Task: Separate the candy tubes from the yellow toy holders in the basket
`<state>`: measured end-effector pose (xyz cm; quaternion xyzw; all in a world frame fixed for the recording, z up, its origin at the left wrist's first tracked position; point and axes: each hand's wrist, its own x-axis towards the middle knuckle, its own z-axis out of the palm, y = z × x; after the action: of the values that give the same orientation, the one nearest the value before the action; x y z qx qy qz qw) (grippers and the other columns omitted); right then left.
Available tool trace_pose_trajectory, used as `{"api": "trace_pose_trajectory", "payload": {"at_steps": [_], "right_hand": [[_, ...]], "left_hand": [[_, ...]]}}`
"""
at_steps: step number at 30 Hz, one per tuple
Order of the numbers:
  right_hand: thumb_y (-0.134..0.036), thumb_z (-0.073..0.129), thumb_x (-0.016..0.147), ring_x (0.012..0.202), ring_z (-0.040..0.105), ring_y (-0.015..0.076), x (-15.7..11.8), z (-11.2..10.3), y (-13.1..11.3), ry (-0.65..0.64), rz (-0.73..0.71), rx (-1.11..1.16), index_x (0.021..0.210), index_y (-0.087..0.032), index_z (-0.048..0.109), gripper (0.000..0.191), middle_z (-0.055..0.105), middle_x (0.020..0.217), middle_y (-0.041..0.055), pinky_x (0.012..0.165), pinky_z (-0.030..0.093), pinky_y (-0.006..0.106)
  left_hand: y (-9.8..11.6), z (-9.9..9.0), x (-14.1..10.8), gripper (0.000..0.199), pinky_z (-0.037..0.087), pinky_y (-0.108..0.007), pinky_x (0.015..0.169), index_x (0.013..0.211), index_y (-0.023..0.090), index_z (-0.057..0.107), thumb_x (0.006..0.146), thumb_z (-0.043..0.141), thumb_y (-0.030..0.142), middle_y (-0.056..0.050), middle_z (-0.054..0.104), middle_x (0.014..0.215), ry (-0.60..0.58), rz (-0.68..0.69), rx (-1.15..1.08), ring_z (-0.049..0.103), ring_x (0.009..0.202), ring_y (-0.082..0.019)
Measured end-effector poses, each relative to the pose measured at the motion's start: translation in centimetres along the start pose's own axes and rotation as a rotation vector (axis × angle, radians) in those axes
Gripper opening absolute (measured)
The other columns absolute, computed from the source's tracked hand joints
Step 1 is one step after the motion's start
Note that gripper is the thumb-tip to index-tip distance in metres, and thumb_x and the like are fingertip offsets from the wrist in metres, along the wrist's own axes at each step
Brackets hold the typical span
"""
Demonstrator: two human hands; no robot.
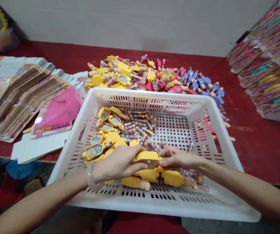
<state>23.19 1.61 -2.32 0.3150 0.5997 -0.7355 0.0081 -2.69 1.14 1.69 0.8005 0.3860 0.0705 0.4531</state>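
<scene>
My left hand (119, 162), with a pale bangle (91, 177) at the wrist, grips a yellow plastic toy (146, 156) from the left. The fingertips of my right hand (174, 157) pinch the toy's right end. Whether a small part sits between those fingertips is hidden. Both hands are over a white slotted basket (152, 95). Inside it, several more yellow toys (93, 151) with printed faces and beige ends lie at the left. Others (172, 178) rest below my hands. Small clear tubes (140, 130) with purplish contents and yellow caps are scattered in the middle.
Behind the basket, yellow, red and purple toys (194, 85) are heaped on a red table (259, 146). Folded printed cards (20, 91) and a pink plastic piece (60, 107) lie left. Bagged packs (269, 68) are stacked right. A wall (135, 26) stands behind.
</scene>
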Motion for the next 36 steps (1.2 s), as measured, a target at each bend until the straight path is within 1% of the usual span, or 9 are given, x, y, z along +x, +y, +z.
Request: {"api": "trace_pose_trajectory", "payload": {"at_steps": [3, 6, 10, 15, 21, 25, 28, 31, 36], "right_hand": [[-0.055, 0.049, 0.09, 0.045, 0.038, 0.0085, 0.0, -0.8, 0.0, 0.047, -0.012, -0.14, 0.09, -0.015, 0.058, 0.041, 0.051, 0.063, -0.0023, 0.043, 0.028, 0.021], [-0.037, 0.052, 0.092, 0.066, 0.053, 0.0157, -0.3, -0.4, -0.4, 0.43, -0.253, -0.869, 0.103, -0.014, 0.06, 0.027, 0.061, 0.079, 0.0055, 0.059, 0.037, 0.027], [-0.008, 0.039, 0.089, 0.06, 0.051, 0.0171, -0.2, 1.5, 0.3, 0.672, -0.432, -1.493, 0.079, -0.014, 0.061, 0.024, 0.06, 0.067, 0.0067, 0.059, 0.034, 0.031], [-0.019, 0.059, 0.078, 0.054, 0.05, 0.0151, 0.5, 3.3, 0.9, 0.63, -0.062, -1.136, 0.076, -0.016, 0.059, 0.003, 0.06, 0.064, 0.0025, 0.051, 0.029, 0.026], [-0.036, 0.063, 0.085, 0.043, 0.041, 0.0098, 1.3, 1.5, 0.6, 0.155, 0.146, -0.304, 0.071, -0.018, 0.058, 0.023, 0.05, 0.053, -0.0047, 0.044, 0.031, 0.021], [-0.017, 0.059, 0.083, 0.061, 0.055, 0.0166, 2.1, 0.7, 1.2, 0.536, 0.039, -0.944, 0.086, -0.015, 0.062, 0.004, 0.063, 0.073, 0.0046, 0.054, 0.033, 0.025], [-0.02, 0.064, 0.082, 0.067, 0.059, 0.0208, 2.0, -0.7, 0.8, 0.558, 0.034, -1.15, 0.104, -0.015, 0.061, 0.022, 0.066, 0.079, 0.007, 0.057, 0.035, 0.026], [-0.036, 0.067, 0.083, 0.074, 0.062, 0.0211, 1.1, -3.9, -0.1, 0.691, -0.002, -0.945, 0.132, -0.016, 0.045, 0.057, 0.067, 0.098, 0.0089, 0.061, 0.042, 0.027], [-0.037, 0.041, 0.098, 0.086, 0.063, 0.023, 1.4, -7.6, 0.9, 0.885, 0.358, -0.953, 0.119, -0.012, 0.057, 0.037, 0.067, 0.102, 0.0137, 0.07, 0.045, 0.029]], "left_hand": [[-0.8, 0.1, 0.4, 0.032, 0.04, -0.025, 0.071, 0.11, 0.021, 0.056, 0.087, 0.058, 0.042, -0.001, 0.065, 0.094, 0.018, -0.003, -0.026, 0.059, 0.082, -0.017], [-1.6, 0.2, 1.2, 0.036, 0.042, -0.025, 0.071, 0.104, 0.018, 0.058, 0.081, 0.063, 0.046, -0.001, 0.064, 0.095, 0.006, -0.117, -0.209, 0.058, 0.084, -0.017], [-1.5, 0.7, 1.6, 0.039, 0.039, -0.022, 0.056, 0.101, 0.018, 0.061, 0.08, 0.061, 0.051, 0.0, 0.063, 0.083, -0.29, -0.21, -0.458, 0.054, 0.064, -0.013], [-1.0, 1.3, 1.5, 0.031, 0.04, -0.025, 0.063, 0.104, 0.019, 0.062, 0.083, 0.06, 0.043, -0.005, 0.067, 0.087, -0.176, -0.058, 0.029, 0.06, 0.073, -0.019], [-3.1, 1.5, 2.7, 0.039, 0.041, -0.03, 0.075, 0.125, 0.023, 0.055, 0.088, 0.043, 0.016, -0.012, 0.062, 0.113, -0.033, 0.2, 0.457, 0.06, 0.088, -0.022], [-4.1, 0.7, 3.1, 0.031, 0.04, -0.025, 0.065, 0.107, 0.02, 0.062, 0.083, 0.059, 0.04, -0.005, 0.065, 0.094, -0.163, -0.002, 0.152, 0.058, 0.077, -0.019], [-4.0, -0.7, 2.6, 0.033, 0.037, -0.022, 0.056, 0.092, 0.018, 0.064, 0.075, 0.067, 0.046, -0.001, 0.063, 0.082, -0.337, -0.117, -0.055, 0.056, 0.069, -0.016], [-3.2, -3.9, 3.0, 0.032, 0.035, -0.023, 0.054, 0.092, 0.016, 0.064, 0.074, 0.067, 0.043, -0.001, 0.062, 0.076, -0.14, -0.228, -0.03, 0.053, 0.063, -0.015], [-0.7, -12.9, 7.0, 0.043, 0.04, -0.026, 0.061, 0.111, 0.012, 0.062, 0.085, 0.058, 0.046, -0.006, 0.061, 0.084, 0.26, -0.233, -0.016, 0.053, 0.067, -0.014]]}}
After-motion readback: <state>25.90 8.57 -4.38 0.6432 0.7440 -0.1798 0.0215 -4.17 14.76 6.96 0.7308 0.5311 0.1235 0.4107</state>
